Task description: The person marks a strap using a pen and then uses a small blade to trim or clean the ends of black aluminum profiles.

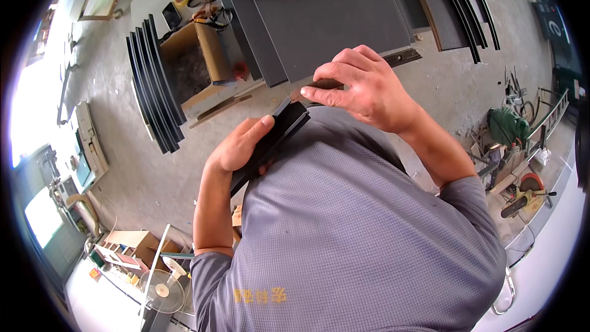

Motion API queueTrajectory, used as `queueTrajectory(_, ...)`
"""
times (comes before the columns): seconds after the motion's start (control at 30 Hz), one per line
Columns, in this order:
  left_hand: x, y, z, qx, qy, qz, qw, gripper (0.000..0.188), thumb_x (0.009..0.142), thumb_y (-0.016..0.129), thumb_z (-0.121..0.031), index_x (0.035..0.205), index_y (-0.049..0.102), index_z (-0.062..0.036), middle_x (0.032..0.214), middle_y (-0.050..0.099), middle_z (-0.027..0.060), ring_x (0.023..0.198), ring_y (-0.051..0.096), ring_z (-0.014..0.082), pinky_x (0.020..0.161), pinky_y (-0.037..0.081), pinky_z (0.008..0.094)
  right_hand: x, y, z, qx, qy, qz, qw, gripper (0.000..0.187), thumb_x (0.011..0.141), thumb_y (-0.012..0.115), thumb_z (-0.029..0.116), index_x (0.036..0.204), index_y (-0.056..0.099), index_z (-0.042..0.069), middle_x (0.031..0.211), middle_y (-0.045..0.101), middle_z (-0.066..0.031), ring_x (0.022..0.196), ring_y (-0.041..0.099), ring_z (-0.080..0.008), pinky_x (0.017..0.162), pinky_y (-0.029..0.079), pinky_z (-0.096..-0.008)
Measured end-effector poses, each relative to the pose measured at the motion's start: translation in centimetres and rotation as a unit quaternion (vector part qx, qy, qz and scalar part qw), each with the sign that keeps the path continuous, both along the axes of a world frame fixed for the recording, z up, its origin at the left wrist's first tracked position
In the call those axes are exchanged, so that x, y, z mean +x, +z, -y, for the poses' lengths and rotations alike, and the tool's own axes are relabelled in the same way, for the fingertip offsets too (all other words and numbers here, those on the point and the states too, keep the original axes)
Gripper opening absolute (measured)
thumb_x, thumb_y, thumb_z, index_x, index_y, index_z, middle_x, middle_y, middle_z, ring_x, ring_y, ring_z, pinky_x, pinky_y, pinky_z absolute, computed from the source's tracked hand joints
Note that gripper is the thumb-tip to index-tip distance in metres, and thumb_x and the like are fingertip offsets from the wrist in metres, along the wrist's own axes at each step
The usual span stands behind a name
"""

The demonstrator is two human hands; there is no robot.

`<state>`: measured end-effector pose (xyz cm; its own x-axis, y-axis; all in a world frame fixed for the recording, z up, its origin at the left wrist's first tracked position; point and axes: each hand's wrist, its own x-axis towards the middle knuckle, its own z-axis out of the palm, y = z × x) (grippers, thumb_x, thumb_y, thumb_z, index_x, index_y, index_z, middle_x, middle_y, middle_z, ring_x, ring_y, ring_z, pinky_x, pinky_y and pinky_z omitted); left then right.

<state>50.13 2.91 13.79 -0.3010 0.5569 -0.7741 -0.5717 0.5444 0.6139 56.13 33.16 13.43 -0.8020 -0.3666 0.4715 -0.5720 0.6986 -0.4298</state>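
My left hand (239, 144) is wrapped round a long black profile strip (286, 122), its thumb on top. The strip slants up to the right, close against my grey shirt, and its lower part runs behind my forearm. My right hand (372, 95) pinches a narrow, flat, dark brown tool (326, 85) between thumb and fingers. The tool's tip is at the strip's upper end; whether they touch I cannot tell. Its exact kind is not clear, and my fingers hide part of it.
Ahead stands a table with dark grey panels (332, 12). Left of it are an open cardboard box (215, 55) and several curved-looking black strips (150, 86). More black strips (464, 12) lie at the far right. A fan (162, 290) stands lower left, a cutting machine (525, 197) lower right.
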Motion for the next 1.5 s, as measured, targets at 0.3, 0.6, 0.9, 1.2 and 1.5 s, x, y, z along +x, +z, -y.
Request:
queueTrajectory(0.3, 0.7, 2.1, -1.2, -0.042, -0.011, -0.053, 0.998, 0.058, 0.117, 0.041, -0.050, 0.108, 0.067, 0.0011, 0.074, 0.062, 0.0028, 0.055, 0.058, 0.0107, 0.056, 0.050, 0.0279, 0.8, 0.5, 0.2, 0.024, -0.014, 0.034, 0.999, 0.034, 0.084, 0.079, 0.014, 0.116, 0.084, 0.025, 0.106, 0.071, 0.0045, 0.095, 0.063, -0.0170, 0.086, 0.050, -0.0340)
queueTrajectory(0.6, 0.2, 2.1, -0.9, -0.051, -0.019, -0.053, 0.997, 0.061, 0.116, 0.044, -0.053, 0.113, 0.068, 0.0022, 0.077, 0.061, 0.0035, 0.056, 0.057, 0.0106, 0.056, 0.050, 0.0273, 1.3, 0.5, -0.1, 0.050, -0.017, 0.037, 0.998, 0.026, 0.090, 0.073, 0.019, 0.114, 0.084, 0.022, 0.106, 0.069, 0.0035, 0.096, 0.063, -0.0175, 0.089, 0.050, -0.0348)
queueTrajectory(0.9, 0.3, 2.4, -1.3, -0.058, -0.038, -0.087, 0.994, 0.059, 0.116, 0.044, -0.052, 0.114, 0.069, 0.0017, 0.077, 0.061, 0.0035, 0.056, 0.056, 0.0111, 0.056, 0.050, 0.0283, 0.7, 0.6, 0.3, 0.030, -0.010, 0.044, 0.999, 0.030, 0.087, 0.074, 0.015, 0.115, 0.083, 0.021, 0.105, 0.069, 0.0028, 0.094, 0.063, -0.0176, 0.079, 0.058, -0.0337)
queueTrajectory(1.2, 0.2, 2.1, -1.1, -0.049, -0.044, -0.094, 0.993, 0.062, 0.115, 0.045, -0.053, 0.114, 0.069, 0.0033, 0.084, 0.064, 0.0067, 0.068, 0.060, 0.0141, 0.059, 0.054, 0.0306, 0.8, 0.4, 0.2, 0.034, -0.010, 0.020, 0.999, 0.029, 0.086, 0.077, 0.017, 0.114, 0.084, 0.021, 0.104, 0.070, 0.0031, 0.090, 0.063, -0.0172, 0.075, 0.058, -0.0324)
queueTrajectory(1.5, 0.5, 2.4, -1.3, -0.054, -0.051, -0.118, 0.990, 0.063, 0.114, 0.045, -0.055, 0.114, 0.069, 0.0033, 0.086, 0.066, 0.0086, 0.069, 0.063, 0.0160, 0.059, 0.055, 0.0318, 0.7, 0.4, 0.0, 0.036, -0.012, 0.041, 0.998, 0.036, 0.083, 0.078, 0.009, 0.117, 0.083, 0.019, 0.103, 0.071, 0.0016, 0.088, 0.064, -0.0187, 0.072, 0.058, -0.0330)
